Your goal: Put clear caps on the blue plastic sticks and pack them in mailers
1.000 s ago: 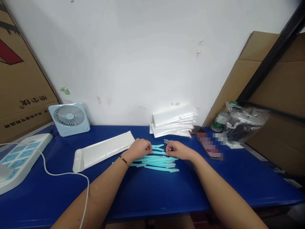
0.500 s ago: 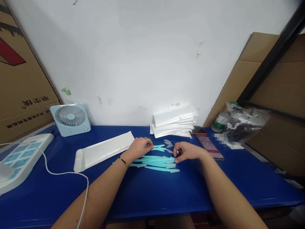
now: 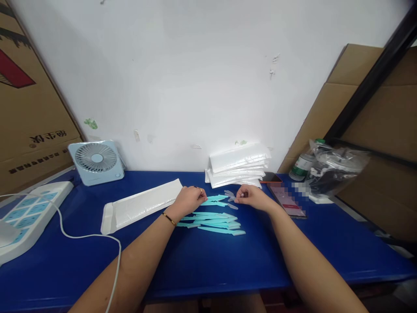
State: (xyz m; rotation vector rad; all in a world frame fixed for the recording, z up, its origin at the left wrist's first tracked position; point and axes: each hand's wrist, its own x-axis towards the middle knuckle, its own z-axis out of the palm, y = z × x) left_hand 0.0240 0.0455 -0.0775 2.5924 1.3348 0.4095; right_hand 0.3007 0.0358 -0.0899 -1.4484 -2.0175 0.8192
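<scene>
My left hand (image 3: 191, 200) is closed, its fingertips pinching the handle ends of a few turquoise eyebrow razors (image 3: 216, 198) fanned to the right. Below it, several more eyebrow razors (image 3: 216, 220) lie in a loose row on the blue table, white-tipped ends pointing right; my left wrist covers part of them. My right hand (image 3: 252, 198) is closed in a pinch at a small clear blade cover (image 3: 231, 199). Other clear covers (image 3: 232, 206) lie beside it, next to the razor tips. A flat white bubble mailer (image 3: 143, 206) rests left of my left hand.
Against the wall is a stack of white mailers (image 3: 239, 167). A phone (image 3: 288, 201), a bottle (image 3: 300, 167) and a plastic-bagged item (image 3: 335, 169) stand at the right. A blue fan (image 3: 97, 163) and a power strip (image 3: 35, 217) with a white cable occupy the left.
My right hand has moved up and slightly left, from the lower razor row to the clear covers. My left hand has shifted slightly left, exposing more of the upper razors.
</scene>
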